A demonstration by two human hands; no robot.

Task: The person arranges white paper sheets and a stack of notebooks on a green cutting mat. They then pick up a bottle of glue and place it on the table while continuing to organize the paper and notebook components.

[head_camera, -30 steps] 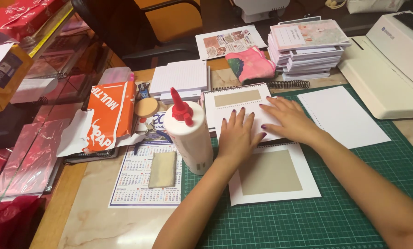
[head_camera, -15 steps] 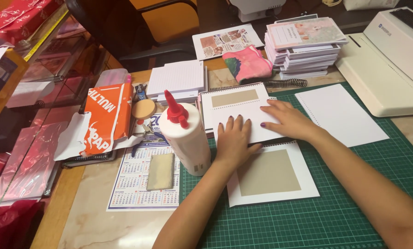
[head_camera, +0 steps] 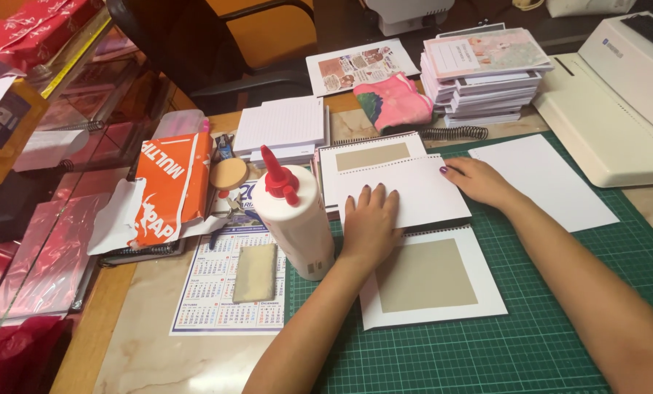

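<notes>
Pressing white sheet (head_camera: 406,193) flat | left hand (head_camera: 370,222), right hand (head_camera: 479,179) | long axis left-right

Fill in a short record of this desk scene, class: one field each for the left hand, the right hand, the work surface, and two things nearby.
left hand: left hand flat on the white page block
right hand: right hand on that block's right edge
surface: green cutting mat
nearby left: glue bottle with red cap, upright
nearby right: loose white sheet
</notes>
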